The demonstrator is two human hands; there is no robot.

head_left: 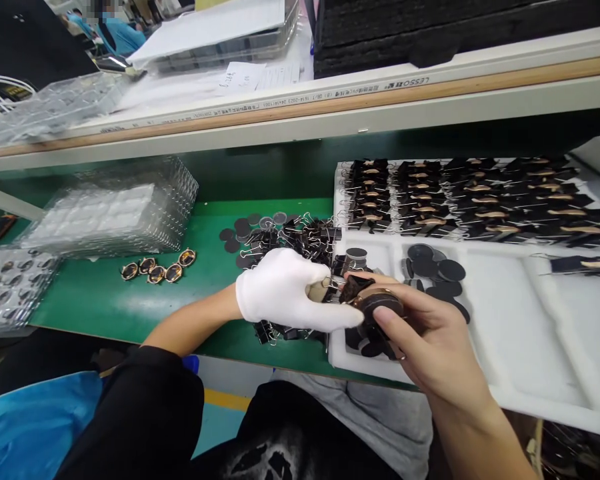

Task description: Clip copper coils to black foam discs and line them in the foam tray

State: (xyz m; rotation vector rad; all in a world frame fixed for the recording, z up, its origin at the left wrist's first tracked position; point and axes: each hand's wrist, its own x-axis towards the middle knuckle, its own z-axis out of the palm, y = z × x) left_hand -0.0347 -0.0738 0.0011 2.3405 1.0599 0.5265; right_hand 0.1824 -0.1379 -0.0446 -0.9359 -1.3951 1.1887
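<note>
My left hand [290, 290], in a white glove, pinches the wire handles of a black binder clip [355, 288]. Its thumb reaches to the edge of a round gold-rimmed piece with a black disc [383, 303]. My bare right hand [430, 333] grips that piece, thumb pressed on the disc's face. The clip sits at the rim's upper left; whether its jaws bite the rim I cannot tell. Beneath and behind my left hand spreads a heap of binder clips [305, 233]. Loose black discs [425, 261] lie in the white foam tray [515, 320] beside my right hand.
Rows of clipped gold-rimmed pieces [480, 200] fill a foam tray at the back right. Several round brown-and-gold pieces [157, 274] lie on the green table [105, 300]. Clear plastic trays [110, 213] are stacked at left. A shelf edge [280, 120] crosses above; a person [117, 33] sits beyond.
</note>
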